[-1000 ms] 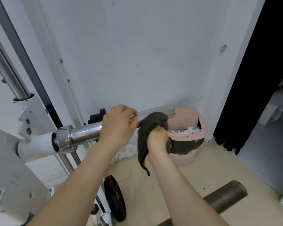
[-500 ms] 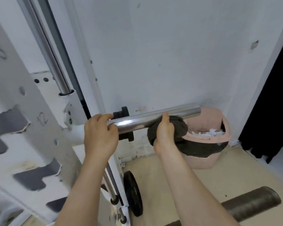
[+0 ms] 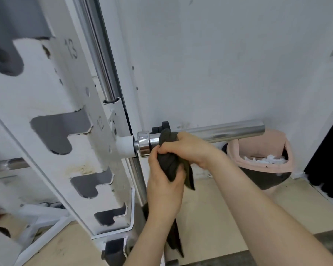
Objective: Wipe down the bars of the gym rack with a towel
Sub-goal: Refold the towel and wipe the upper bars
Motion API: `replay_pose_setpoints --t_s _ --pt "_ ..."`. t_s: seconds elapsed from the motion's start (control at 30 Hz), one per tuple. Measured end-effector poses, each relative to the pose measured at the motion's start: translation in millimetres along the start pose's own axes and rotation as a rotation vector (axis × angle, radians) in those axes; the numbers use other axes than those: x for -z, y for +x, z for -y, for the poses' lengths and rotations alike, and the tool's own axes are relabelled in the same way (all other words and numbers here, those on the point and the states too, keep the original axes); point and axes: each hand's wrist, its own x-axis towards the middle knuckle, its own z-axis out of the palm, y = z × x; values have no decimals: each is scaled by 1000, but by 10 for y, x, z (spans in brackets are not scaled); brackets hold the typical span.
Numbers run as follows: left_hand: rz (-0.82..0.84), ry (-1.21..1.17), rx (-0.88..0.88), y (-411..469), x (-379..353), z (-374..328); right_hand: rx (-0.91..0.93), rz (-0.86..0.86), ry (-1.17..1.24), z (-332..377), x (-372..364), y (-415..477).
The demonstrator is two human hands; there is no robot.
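Observation:
A chrome bar sleeve (image 3: 223,130) sticks out to the right from the white rack upright (image 3: 62,131). A dark grey towel (image 3: 168,162) is bunched against the sleeve beside its collar (image 3: 143,141). My right hand (image 3: 188,148) grips the towel's upper part at the bar. My left hand (image 3: 164,181) grips the towel's lower part just beneath, and the towel's tail hangs down behind my left forearm. A vertical chrome guide rod (image 3: 99,52) runs up the rack.
A pink bin (image 3: 261,160) with white paper scraps and a dark liner stands by the wall under the sleeve's end. A black curtain (image 3: 327,169) hangs at the right. Another bar (image 3: 8,164) shows at the far left. The floor is beige.
My right hand slid the towel left along the sleeve to the collar. My left hand left the bar and took hold of the towel. The view shifted left and closer.

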Motion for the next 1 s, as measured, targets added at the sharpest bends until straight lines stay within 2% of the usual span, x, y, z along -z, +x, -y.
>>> replay_pose_setpoints --t_s 0.07,0.13,0.2,0.23,0.27,0.33,0.37,0.4,0.47,0.5,0.53,0.6,0.67,0.8,1.0 --pt "73 -50 135 81 79 -96 -45 -15 -311 169 135 -68" --pt "-4 -217 246 127 199 -163 -69 -63 -470 305 309 -128" --pt "-120 -419 331 169 270 -257 18 -195 -594 385 496 -156" --pt "-163 -489 349 198 277 -293 99 -191 -601 409 538 -167" --pt "-188 -546 343 228 272 -336 189 -90 -541 412 521 -180" --pt "-203 -647 269 304 286 -478 316 218 -272 345 316 -182" --pt "-209 -677 219 369 308 -566 361 303 -90 260 192 -133" --pt "-216 -668 168 452 338 -646 390 289 74 173 78 -54" --pt "-205 -531 88 615 387 -775 406 68 193 70 -106 134" --pt "-197 -402 68 699 382 -797 418 -95 125 62 -179 250" --pt "-195 -233 49 759 354 -775 439 -240 -42 79 -237 359" --pt "-217 92 -3 797 292 -635 488 -398 -464 106 -375 519" --pt "-228 256 -69 785 256 -462 502 -451 -692 68 -438 594" --pt "-194 346 -234 885 31 -224 502 -596 -930 -129 -189 628" --pt "-26 507 -386 954 -740 -408 319 -689 -1015 -512 641 381"
